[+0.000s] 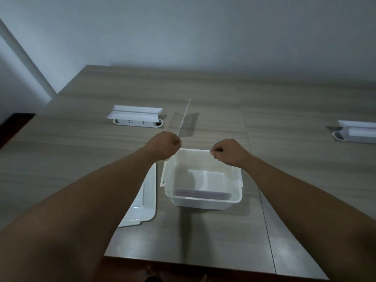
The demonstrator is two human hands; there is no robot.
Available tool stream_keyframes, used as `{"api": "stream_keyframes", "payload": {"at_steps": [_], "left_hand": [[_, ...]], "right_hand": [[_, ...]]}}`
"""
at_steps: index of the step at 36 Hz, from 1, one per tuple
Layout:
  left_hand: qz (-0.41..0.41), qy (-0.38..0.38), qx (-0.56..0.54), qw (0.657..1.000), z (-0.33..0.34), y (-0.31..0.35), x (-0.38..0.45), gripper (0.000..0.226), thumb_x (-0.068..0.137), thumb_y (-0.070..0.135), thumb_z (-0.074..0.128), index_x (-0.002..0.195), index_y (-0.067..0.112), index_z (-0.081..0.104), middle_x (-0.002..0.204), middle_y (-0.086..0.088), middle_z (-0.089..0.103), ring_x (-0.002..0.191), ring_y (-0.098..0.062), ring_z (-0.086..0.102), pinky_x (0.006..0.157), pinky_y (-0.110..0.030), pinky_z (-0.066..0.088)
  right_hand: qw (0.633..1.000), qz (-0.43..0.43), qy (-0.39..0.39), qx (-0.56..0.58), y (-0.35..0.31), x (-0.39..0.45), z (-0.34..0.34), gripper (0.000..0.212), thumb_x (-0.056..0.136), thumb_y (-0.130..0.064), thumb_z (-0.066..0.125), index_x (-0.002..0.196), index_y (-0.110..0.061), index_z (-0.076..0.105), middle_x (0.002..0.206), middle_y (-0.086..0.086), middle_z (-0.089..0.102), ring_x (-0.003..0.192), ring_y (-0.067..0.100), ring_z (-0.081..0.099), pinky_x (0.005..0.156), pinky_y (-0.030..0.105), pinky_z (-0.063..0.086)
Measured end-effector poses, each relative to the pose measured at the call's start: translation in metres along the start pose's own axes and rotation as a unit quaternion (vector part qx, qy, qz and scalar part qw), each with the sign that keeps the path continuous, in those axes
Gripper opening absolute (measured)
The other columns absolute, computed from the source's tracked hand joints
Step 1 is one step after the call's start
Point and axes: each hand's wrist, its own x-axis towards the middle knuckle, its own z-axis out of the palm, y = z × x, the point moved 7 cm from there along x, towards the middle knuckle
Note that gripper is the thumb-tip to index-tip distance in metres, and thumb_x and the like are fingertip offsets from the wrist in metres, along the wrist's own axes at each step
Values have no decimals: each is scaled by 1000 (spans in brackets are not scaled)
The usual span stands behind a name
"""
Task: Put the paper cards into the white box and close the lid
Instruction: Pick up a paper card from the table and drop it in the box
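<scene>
Left hand [165, 144] pinches an edge-on paper card [184, 117] above the white box [203, 202]; right hand [227, 151] is clenched, apparently empty. Risk: tilted card snags the rim.

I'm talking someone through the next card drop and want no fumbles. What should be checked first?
1. White plastic box open on top: ok.
2. Thin paper card pinched in left hand: ok.
3. Card over the opening: not ok, it stands beyond the box's far left corner.
4. Right hand empty: cannot tell, it is fisted at the far rim.
5. Purplish card stack lying flat inside: ok.
6. Flat white lid nearby: ok, it lies left of the box.
</scene>
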Motion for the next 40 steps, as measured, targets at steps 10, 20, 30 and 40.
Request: {"api": "stream_keyframes", "payload": {"at_steps": [10,20,30,40], "left_hand": [[-34,3,44,998,-41,-69,61,31,92,34,52,99,10,70,114,-10,67,106,-31,63,90,-37,51],[-37,8,-23,999,-44,-146,133,27,94,22,54,105,2,69,111,-13,71,109,-32,62,86,-29,43],[-41,-62,-49,996,-11,-212,178,30,92,25,54,113,10,69,115,-8,71,111,-26,61,94,-29,43],[-26,-56,-83,995,-17,-192,185,33,90,32,51,112,12,66,115,-7,69,114,-27,60,98,-35,44]], "right_hand": [[997,47,53,28,-32,98,-2,21,84,-14,56,91,-8,75,102,7,74,98,21,66,91,31,52],[976,203,66,31,-34,195,35,32,87,-22,51,103,0,69,114,18,68,109,35,61,89,33,47],[913,363,96,157,-18,248,74,37,83,-16,58,116,1,64,120,17,67,109,33,64,71,23,41],[912,309,191,189,-15,211,37,34,72,2,47,93,-3,73,99,18,73,95,34,68,74,33,53]]}}
